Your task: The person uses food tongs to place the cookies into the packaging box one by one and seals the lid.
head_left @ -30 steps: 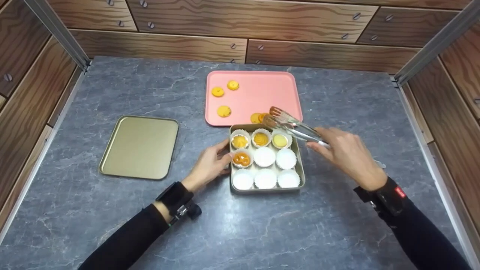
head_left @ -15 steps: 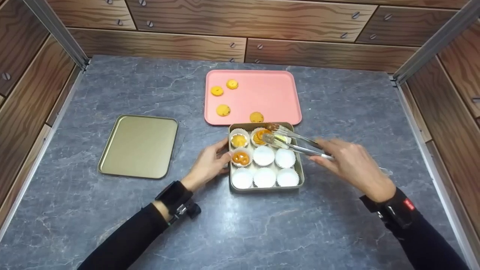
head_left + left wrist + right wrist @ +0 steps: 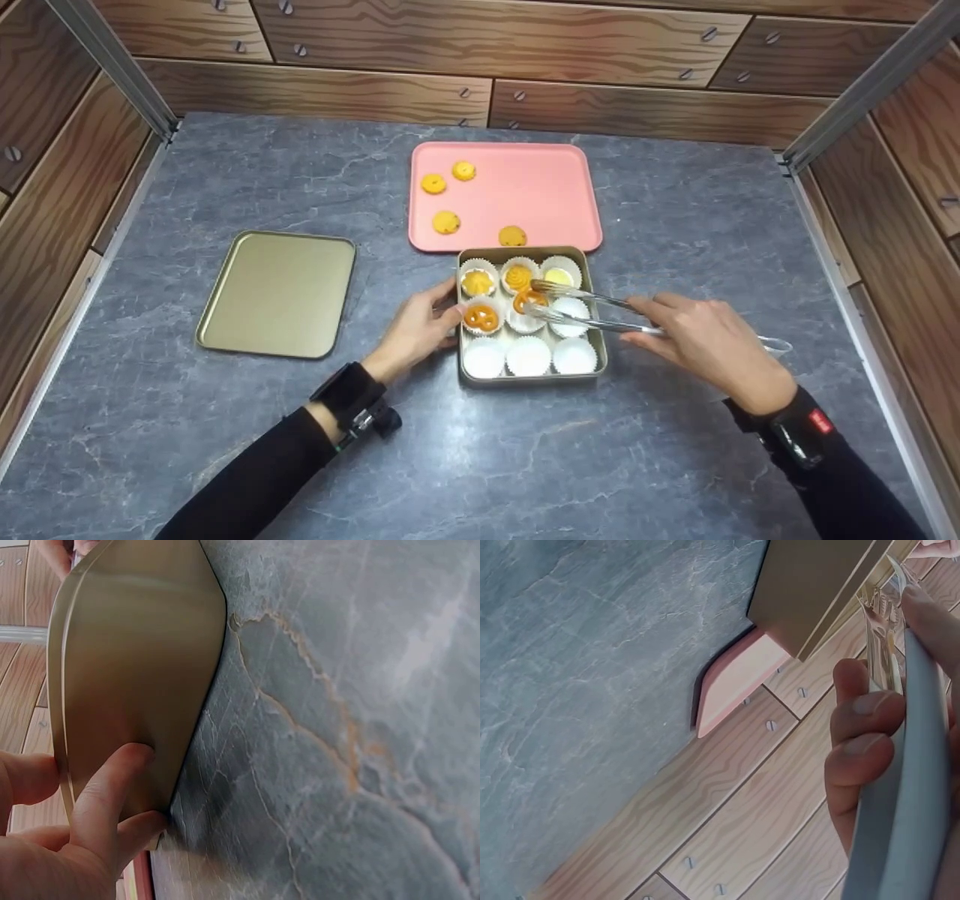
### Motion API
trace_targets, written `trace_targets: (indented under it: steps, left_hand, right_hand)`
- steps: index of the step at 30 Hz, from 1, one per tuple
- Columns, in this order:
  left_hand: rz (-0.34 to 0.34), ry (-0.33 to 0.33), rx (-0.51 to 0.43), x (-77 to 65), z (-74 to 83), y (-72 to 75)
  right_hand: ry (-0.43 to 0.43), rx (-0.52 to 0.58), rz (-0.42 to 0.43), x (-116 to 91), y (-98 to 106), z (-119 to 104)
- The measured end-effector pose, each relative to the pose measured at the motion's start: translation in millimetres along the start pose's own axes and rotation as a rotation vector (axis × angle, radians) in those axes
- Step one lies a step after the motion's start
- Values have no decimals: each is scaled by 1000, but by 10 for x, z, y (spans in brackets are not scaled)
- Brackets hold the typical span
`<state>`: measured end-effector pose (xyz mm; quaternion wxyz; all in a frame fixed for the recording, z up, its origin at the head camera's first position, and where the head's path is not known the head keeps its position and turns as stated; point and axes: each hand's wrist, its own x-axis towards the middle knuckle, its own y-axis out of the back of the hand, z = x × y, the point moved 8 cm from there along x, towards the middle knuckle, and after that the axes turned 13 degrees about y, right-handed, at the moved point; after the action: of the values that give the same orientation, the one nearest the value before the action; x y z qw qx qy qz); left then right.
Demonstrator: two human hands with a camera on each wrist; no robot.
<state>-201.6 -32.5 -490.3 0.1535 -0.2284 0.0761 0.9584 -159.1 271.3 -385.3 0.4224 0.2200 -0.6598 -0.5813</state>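
Note:
My right hand (image 3: 694, 330) grips clear-and-silver tongs (image 3: 592, 324). Between the tips sits a pretzel-shaped cookie (image 3: 530, 301), over the middle paper cup of the gold cookie tin (image 3: 534, 380). My left hand (image 3: 420, 326) holds the tin's left side, thumb at the rim and fingertips (image 3: 136, 754) against the outer wall. Cups in the tin's back row contain a star-shaped cookie (image 3: 478, 283), a swirled cookie (image 3: 517, 277) and a pale yellow cookie (image 3: 557, 277). Another pretzel-shaped cookie (image 3: 481, 318) lies in the middle row's left cup. The front-row cups (image 3: 529, 357) are white inside.
Behind the tin, a pink tray (image 3: 540, 180) bears several round yellow cookies (image 3: 446, 222). A flat gold lid (image 3: 277, 294) lies on the marbled grey table (image 3: 480, 465) at left. Wood-patterned panels (image 3: 315, 90) border the table at the back and sides.
My right hand has brought the tongs and the pretzel-shaped cookie from the pink tray's front edge toward me, across the back row to the tin's middle cup. My left hand has stayed put.

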Motion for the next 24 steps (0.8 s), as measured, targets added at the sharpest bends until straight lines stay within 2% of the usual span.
trace_targets:
  steps: [15,24]
  left_hand:
    - [-6,24,-7,-7,-11,-8]
    - [31,6,69,23,31,34]
  right_hand:
    - [27,-20,-57,93,-51,-69]
    - [0,10,-75,84,-109,-34]
